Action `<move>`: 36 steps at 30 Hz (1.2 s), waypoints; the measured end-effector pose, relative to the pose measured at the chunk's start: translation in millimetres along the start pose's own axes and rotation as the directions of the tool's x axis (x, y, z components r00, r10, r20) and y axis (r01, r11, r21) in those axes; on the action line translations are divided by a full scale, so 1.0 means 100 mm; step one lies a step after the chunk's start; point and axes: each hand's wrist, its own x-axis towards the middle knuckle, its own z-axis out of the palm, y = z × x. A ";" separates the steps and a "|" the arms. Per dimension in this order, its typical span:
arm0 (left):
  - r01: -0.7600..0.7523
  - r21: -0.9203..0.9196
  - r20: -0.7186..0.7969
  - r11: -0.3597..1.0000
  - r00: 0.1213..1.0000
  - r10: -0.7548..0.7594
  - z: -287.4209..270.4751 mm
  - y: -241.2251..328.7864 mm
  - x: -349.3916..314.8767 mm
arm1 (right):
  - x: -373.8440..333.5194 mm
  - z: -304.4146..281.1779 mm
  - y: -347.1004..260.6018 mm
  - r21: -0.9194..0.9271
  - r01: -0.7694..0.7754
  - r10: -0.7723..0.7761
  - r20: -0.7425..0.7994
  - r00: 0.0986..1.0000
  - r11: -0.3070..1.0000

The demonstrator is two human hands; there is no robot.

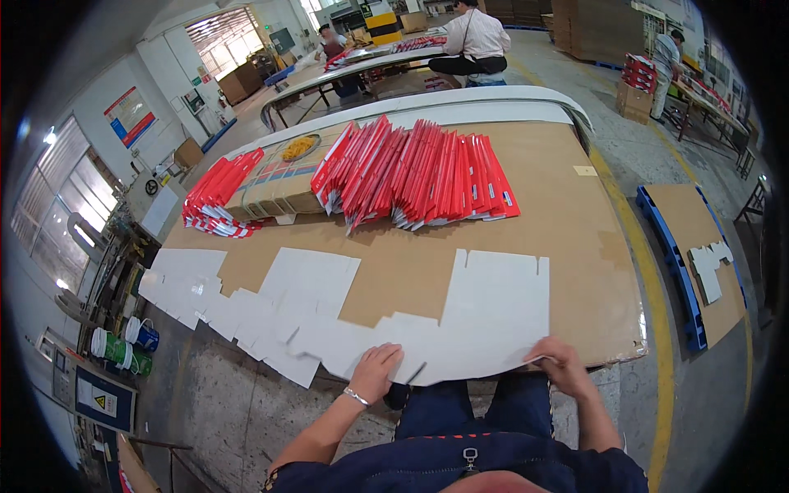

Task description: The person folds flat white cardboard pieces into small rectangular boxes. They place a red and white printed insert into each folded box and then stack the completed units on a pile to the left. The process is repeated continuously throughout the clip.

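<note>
flat white die-cut carton blank [485, 316], both hands on near edge

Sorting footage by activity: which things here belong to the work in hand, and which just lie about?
In hand:
flat white die-cut cardboard blank, under left hand and right hand
overlapping row of white blanks

Lying about:
fanned red folded cartons
yellow rubber bands
blue pallet

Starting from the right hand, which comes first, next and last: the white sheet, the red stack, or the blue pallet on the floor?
From the right hand:
1. White sheet, under its fingers at the table's near edge.
2. Blue pallet, on the floor to the right.
3. Red stack, far across the table.
</note>
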 end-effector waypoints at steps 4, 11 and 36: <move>-0.126 -0.318 0.021 0.940 0.990 0.139 0.06 0.15 0.38 | -0.44 -0.44 0.27 0.156 -0.196 0.217 -0.130 0.967 0.968; 0.002 -0.604 -0.001 0.797 1.000 -0.004 0.46 0.34 0.57 | -0.85 -0.32 0.38 -0.549 -0.140 -0.064 -0.336 0.940 0.824; -0.229 -0.086 0.168 0.970 0.956 0.241 0.76 1.76 1.44 | -0.95 0.56 0.74 0.672 -0.413 0.766 -0.384 0.515 0.614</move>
